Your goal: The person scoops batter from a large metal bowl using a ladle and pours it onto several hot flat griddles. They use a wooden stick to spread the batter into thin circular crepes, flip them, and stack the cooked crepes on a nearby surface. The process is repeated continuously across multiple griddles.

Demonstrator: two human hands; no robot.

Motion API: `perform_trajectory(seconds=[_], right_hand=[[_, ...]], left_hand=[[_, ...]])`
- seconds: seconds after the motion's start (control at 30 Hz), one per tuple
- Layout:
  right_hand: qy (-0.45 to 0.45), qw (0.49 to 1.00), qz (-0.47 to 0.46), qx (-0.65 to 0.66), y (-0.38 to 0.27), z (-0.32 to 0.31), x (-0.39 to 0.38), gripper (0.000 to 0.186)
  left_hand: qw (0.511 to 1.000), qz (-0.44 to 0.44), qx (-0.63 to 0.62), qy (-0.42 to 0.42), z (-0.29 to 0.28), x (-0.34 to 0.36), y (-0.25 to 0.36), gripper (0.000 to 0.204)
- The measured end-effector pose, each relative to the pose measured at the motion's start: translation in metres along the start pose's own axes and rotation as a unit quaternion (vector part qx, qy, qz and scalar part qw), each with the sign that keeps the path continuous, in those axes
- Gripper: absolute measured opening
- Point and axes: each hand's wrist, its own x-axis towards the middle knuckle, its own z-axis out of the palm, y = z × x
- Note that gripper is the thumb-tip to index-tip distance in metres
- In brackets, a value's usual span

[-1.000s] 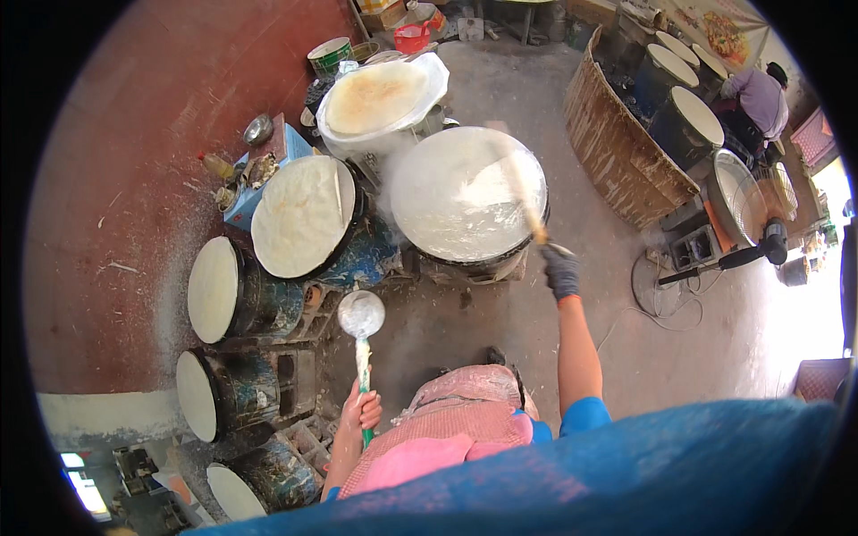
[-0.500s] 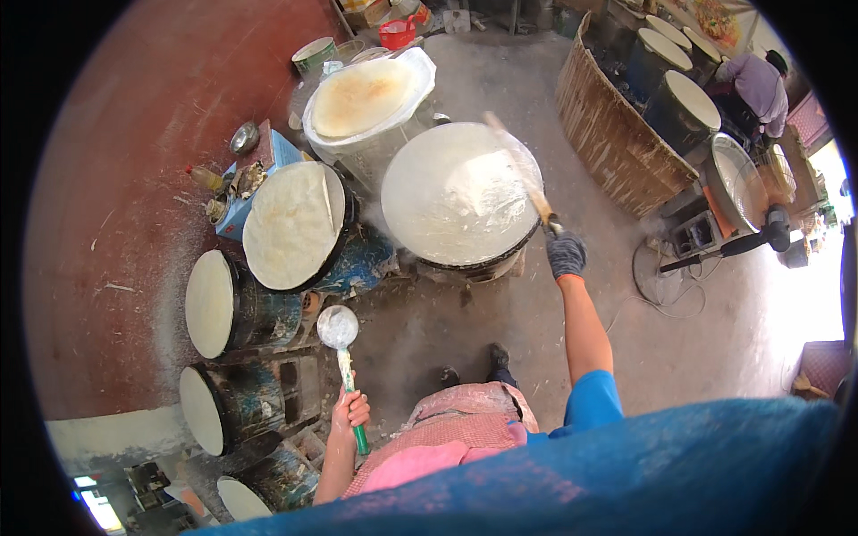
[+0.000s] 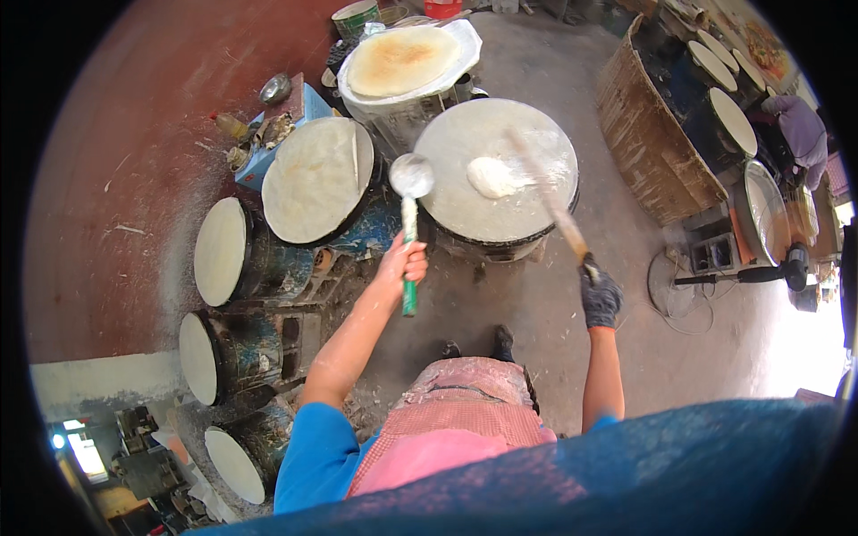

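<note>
My bare left hand (image 3: 403,260) is wrapped round the green-ended handle of a ladle (image 3: 411,177), whose whitened round bowl hangs by the left rim of a large round griddle (image 3: 447,147). In a dark grey glove, my right hand (image 3: 601,295) grips the handle end of a long wooden spreader (image 3: 572,234). Its blade, smeared by motion, slants over the right part of the griddle. Between ladle and blade a thick white lump of batter (image 3: 490,177) lies on the plate, with a wet whitish film around it.
A finished round flatbread (image 3: 404,59) lies on a white-covered stand at the back. A griddle with a pale sheet (image 3: 317,183) stands left, and several pale-topped drums (image 3: 222,252) run down that side. At right are a curved board (image 3: 657,134), a floor fan (image 3: 675,279) and a person (image 3: 798,129).
My left hand has risen with the ladle to the griddle's left rim. The spreader has swung lower with my right hand. The spread white patch is now a compact lump, and the view has shifted.
</note>
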Motion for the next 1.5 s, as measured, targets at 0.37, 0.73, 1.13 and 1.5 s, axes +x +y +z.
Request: perform_trajectory(seconds=[0.37,0.73,1.13,1.5], right_hand=[[-0.028,0.998,-0.011,0.056,-0.103,-0.001,-0.101,0.028],[0.147,0.971,-0.043,0.184,-0.143,0.004,-0.121,0.036],[-0.228,0.859,-0.454,-0.064,-0.088,0.154,-0.005,0.017],[-0.324,0.859,-0.346,0.196,-0.210,0.169,-0.036,0.021]], left_hand=[[0.962,-0.144,-0.171,-0.155,0.045,-0.009,-0.031,0.026],[0.935,-0.189,-0.187,-0.235,-0.054,-0.121,-0.037,0.041],[0.914,0.076,-0.396,-0.039,-0.139,-0.242,-0.165,0.044],[0.798,0.195,-0.559,-0.114,-0.150,-0.283,-0.248,0.036]])
